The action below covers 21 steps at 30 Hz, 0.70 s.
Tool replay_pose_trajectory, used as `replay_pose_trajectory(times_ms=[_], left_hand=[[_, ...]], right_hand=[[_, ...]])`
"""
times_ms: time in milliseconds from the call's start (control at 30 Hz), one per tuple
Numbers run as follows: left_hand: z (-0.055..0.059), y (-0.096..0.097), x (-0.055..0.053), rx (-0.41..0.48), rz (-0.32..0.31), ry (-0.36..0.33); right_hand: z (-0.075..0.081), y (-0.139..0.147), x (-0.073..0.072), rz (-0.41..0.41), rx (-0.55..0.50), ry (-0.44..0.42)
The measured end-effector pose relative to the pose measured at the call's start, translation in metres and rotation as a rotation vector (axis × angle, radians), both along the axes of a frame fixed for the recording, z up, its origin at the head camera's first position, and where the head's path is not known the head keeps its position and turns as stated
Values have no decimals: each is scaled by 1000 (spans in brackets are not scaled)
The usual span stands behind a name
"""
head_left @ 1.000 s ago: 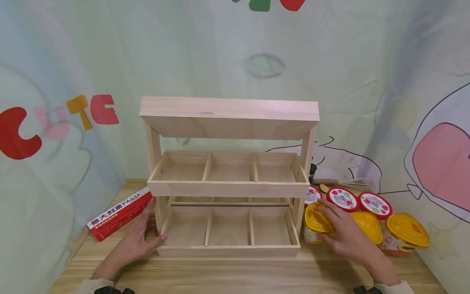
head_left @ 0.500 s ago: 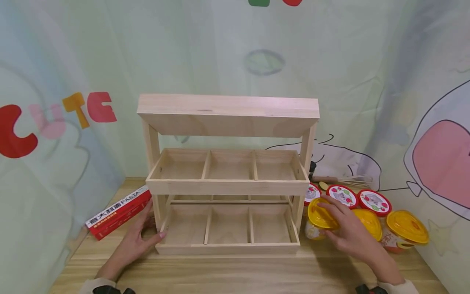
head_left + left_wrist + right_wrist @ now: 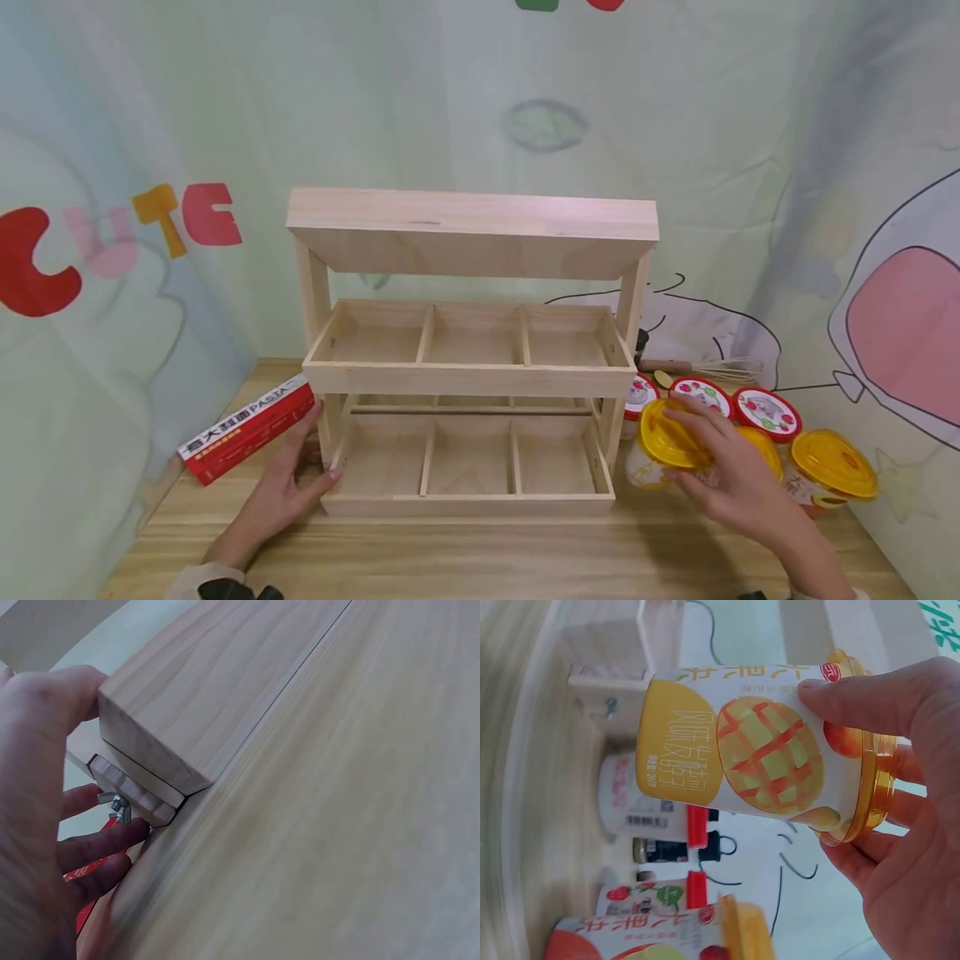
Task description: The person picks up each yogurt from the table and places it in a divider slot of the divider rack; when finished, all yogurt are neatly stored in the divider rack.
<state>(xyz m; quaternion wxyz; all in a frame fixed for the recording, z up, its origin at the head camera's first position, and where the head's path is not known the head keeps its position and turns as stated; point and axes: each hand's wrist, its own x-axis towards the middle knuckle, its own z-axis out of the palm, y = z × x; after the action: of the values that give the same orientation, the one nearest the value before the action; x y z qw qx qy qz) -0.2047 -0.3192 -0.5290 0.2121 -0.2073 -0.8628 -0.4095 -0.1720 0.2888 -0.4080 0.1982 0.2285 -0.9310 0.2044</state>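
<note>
A two-tier wooden rack (image 3: 480,382) with divided trays stands in the middle of the head view. My left hand (image 3: 281,483) holds its lower left corner, thumb at the front end of the lower tray (image 3: 472,507). In the left wrist view the other fingers reach around the side, beside a metal wing nut (image 3: 118,804). To the right of the rack, my right hand (image 3: 738,475) grips a yogurt cup (image 3: 757,742) with a yellow lid and a mango picture. Thumb and fingers close around it near the lid, and the cup is held above the table.
A red pasta box (image 3: 247,429) lies left of the rack. Right of it stand red-lidded tubs (image 3: 767,414) and another yellow-lidded cup (image 3: 834,467). A whisk (image 3: 705,367) lies behind them. A printed curtain (image 3: 450,100) hangs behind the table (image 3: 450,558).
My right hand has lifted the yogurt cup and moved it slightly right, away from the rack's post. The left hand stays at the rack's corner.
</note>
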Motion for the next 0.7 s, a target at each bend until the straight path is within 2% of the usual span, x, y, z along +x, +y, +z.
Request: replay_pose_trajectory(times_ms=[333,567,700], left_hand=[[4,-3,2,-66,20,-50],[7,1,3,-59,-17,-4],[7,1,3,-64,-11,-4]], right_hand=[[13,-16,16,31,-21,17],[12,-29,17,70,-40,18],[7,-35,15,75,-37,-13]])
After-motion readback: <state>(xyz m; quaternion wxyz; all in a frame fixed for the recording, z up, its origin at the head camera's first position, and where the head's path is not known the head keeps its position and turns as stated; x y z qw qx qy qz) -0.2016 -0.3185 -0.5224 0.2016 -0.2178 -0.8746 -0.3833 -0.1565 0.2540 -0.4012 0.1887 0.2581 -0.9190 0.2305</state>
